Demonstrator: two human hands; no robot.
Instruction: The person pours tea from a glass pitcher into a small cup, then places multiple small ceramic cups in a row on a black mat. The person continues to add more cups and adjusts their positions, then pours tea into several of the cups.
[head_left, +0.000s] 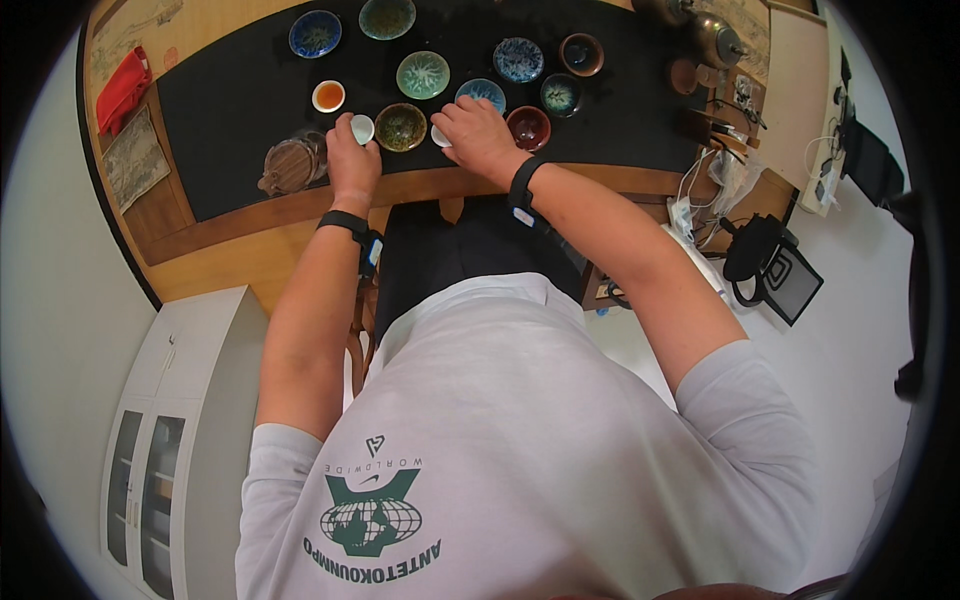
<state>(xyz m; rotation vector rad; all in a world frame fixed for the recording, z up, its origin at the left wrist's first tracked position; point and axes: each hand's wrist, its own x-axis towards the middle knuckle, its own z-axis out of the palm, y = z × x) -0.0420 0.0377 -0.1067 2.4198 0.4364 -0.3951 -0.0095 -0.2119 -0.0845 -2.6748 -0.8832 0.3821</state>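
My left hand (352, 163) grips a small white cup (363, 130) above the black table mat, its mouth facing up. Between my hands sits a mottled olive-brown bowl (400, 127). Under the fingers of my right hand (480, 135) is another small white cup (441, 139), mostly covered by them. A blue glazed bowl (484, 92) stands just beyond that hand, and a dark red bowl (529, 128) is to its right. Left of my left hand is a glass pot with a wooden lid (289, 166). A white cup of amber liquid (328, 96) stands behind it.
Further back on the black mat (225, 112) are several glazed bowls, among them a pale green one (423, 75) and a deep blue one (315, 34). A red cloth (124, 90) lies far left. A metal kettle (716, 39) and cables (701, 172) are at the right.
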